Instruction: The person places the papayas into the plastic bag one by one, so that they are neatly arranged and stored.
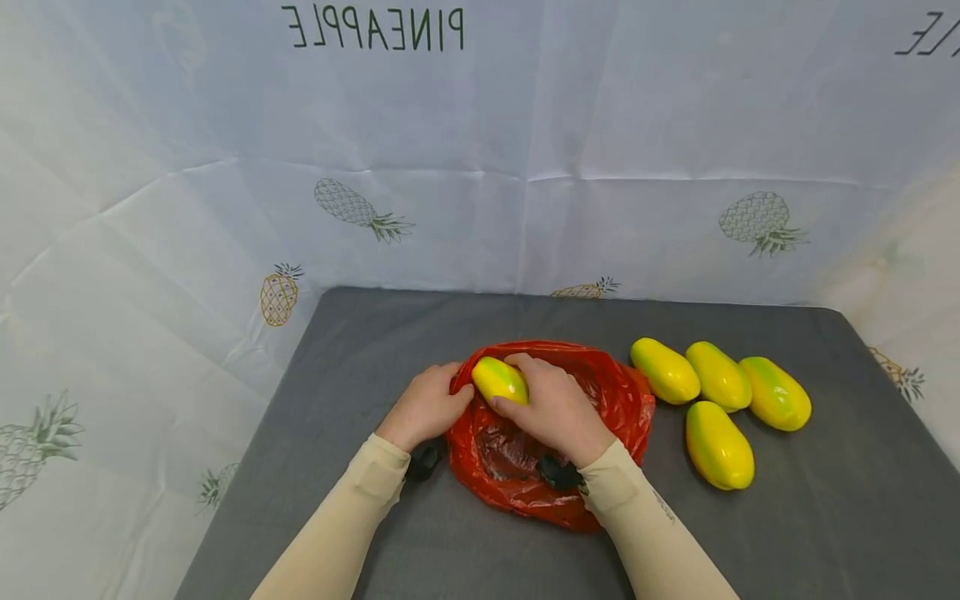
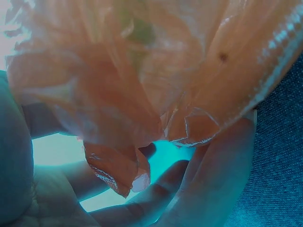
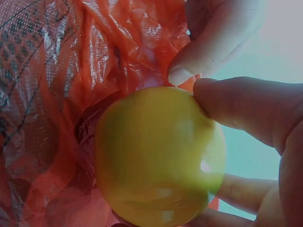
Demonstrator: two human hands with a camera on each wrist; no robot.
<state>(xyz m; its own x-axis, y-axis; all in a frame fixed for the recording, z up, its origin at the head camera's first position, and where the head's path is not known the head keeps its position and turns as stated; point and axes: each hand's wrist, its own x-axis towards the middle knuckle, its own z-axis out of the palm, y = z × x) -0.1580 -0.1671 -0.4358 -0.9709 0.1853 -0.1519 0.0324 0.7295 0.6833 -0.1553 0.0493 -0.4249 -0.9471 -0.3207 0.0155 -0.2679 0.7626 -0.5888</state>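
Left hand (image 1: 426, 406) pinches the red bag (image 1: 468, 448) by its left rim; right hand (image 1: 561, 410), curved wide, grips a yellow fruit (image 1: 498, 379) there; four fruits (image 1: 718, 447) lie right of the bag

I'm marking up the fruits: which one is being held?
The leftmost fruit, at the mouth of the bag: the right hand grips it, while the other four lie untouched on the table.

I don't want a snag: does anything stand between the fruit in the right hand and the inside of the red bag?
Nothing visible does. The right hand holds the fruit at the open mouth of the bag, near the edge the left hand holds. The other fruits lie right of the bag, off that path.
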